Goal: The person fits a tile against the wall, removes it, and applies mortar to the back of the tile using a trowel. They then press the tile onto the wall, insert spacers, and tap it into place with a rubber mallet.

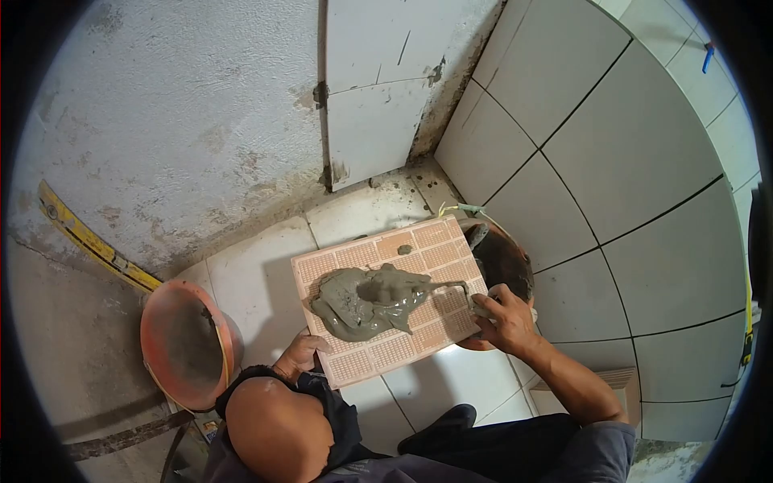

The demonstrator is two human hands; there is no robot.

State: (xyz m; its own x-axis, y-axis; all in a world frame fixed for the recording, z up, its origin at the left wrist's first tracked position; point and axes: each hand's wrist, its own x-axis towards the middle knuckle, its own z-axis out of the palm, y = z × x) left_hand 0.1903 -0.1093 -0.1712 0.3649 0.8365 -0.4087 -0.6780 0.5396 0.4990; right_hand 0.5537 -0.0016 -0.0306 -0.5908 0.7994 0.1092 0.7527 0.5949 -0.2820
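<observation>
Fingers of the right hand [506, 320] wrap a trowel [451, 286] at the tile's [386, 299] right edge; left hand [301, 351] pinches its near-left edge. Mortar [366, 299] heaped mid-tile, so spreading looks underway; next, drag it evenly outward.

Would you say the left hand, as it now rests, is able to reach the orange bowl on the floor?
Probably yes: the left hand grips the tile edge, and nothing lies between it and the orange bowl beside it.

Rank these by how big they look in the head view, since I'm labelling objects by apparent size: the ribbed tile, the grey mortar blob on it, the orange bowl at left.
1. Ribbed tile, clearly largest.
2. Orange bowl, though it is tilted and partly hidden, so this is less sure.
3. Mortar blob, close to the bowl in apparent size.
</observation>
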